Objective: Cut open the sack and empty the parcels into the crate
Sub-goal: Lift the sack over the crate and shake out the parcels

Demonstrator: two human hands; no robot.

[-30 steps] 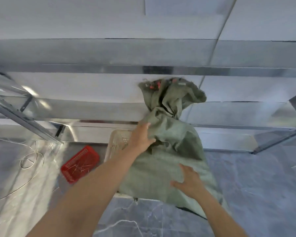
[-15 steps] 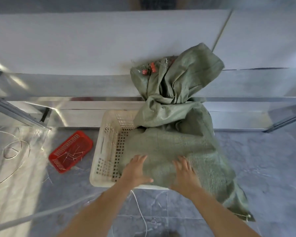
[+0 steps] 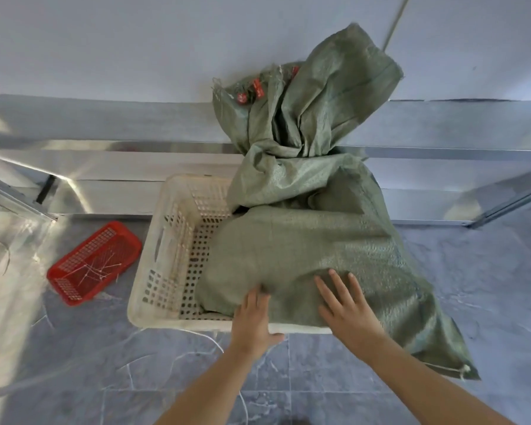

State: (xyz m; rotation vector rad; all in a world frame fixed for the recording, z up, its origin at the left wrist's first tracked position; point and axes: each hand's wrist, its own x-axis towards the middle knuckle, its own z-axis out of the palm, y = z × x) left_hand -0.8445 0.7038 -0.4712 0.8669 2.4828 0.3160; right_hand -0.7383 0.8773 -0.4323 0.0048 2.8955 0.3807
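Observation:
A green woven sack point(image 3: 313, 240) lies across a cream perforated plastic crate point(image 3: 178, 240), covering its right half and draping over the near right rim to the floor. The sack's neck stands bunched up against the wall, with small red pieces point(image 3: 252, 90) at its top edge. My left hand point(image 3: 253, 319) is at the crate's near rim, fingers curled into a fold of the sack. My right hand point(image 3: 345, 305) lies flat on the sack with fingers spread. No parcels are visible; the sack hides them.
A small red basket point(image 3: 94, 262) holding thin white ties sits on the floor left of the crate. Loose white cord point(image 3: 196, 338) lies on the grey marble floor. A metal shelf frame point(image 3: 135, 167) runs along the wall behind the crate.
The view has tilted down. My left hand has come down from the sack's neck to its near edge at the crate rim, now gripping fabric. My right hand stays flat on the sack.

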